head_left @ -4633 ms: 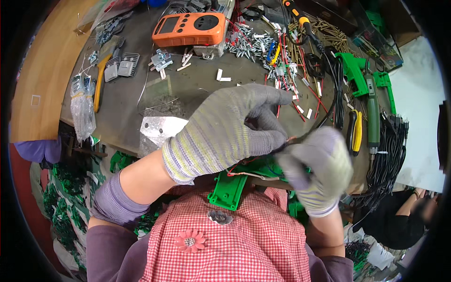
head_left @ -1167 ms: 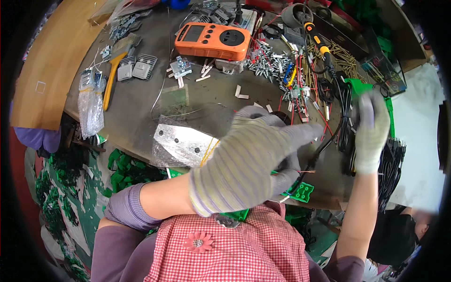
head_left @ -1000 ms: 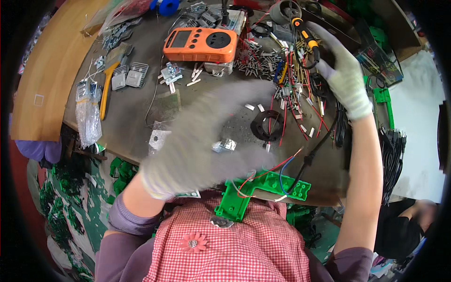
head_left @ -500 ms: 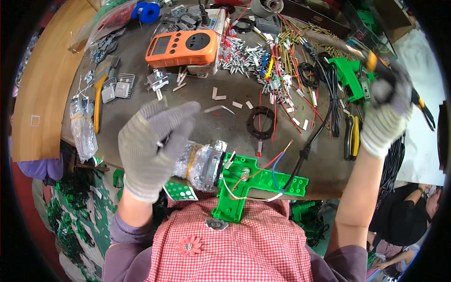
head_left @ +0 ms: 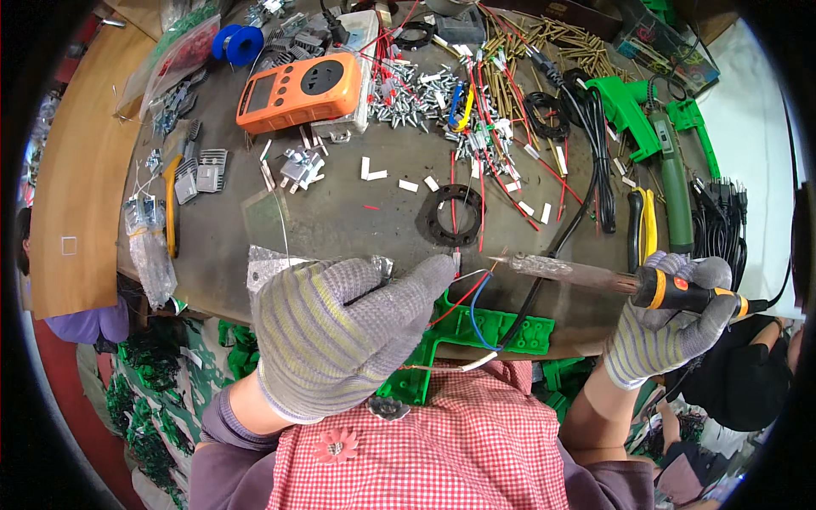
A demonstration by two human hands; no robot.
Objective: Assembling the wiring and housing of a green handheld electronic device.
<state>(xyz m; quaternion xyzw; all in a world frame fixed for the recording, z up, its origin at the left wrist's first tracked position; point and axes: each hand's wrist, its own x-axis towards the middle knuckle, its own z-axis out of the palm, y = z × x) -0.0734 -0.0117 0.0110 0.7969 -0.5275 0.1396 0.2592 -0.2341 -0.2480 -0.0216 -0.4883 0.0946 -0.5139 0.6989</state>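
My right hand (head_left: 659, 344), in a striped knit glove, is wrapped round the black-and-yellow handle of a soldering iron (head_left: 574, 274). The iron's tip points left, close to the bare ends of a red wire (head_left: 463, 304) and a blue wire (head_left: 478, 314). My gloved left hand (head_left: 348, 327) pinches a thin silvery solder wire (head_left: 470, 274), its end curving toward those wire ends. Below lies an open green plastic housing (head_left: 529, 334), partly covered by my left hand. A black cable (head_left: 527, 310) runs into it, and a white sleeve (head_left: 480, 360) sits on a wire.
An orange multimeter (head_left: 297, 92) stands at the back left. Screws (head_left: 404, 106), a black ring (head_left: 453, 215) and yellow-handled pliers (head_left: 643, 225) lie on the bench. A green tool housing (head_left: 625, 115) and coiled black cord (head_left: 602, 170) are at right. Another person (head_left: 731, 374) is at lower right.
My right hand has brought the soldering iron down and turned its tip left toward the wires. My left hand has moved right and over the green housing, with the solder wire at its fingertips.
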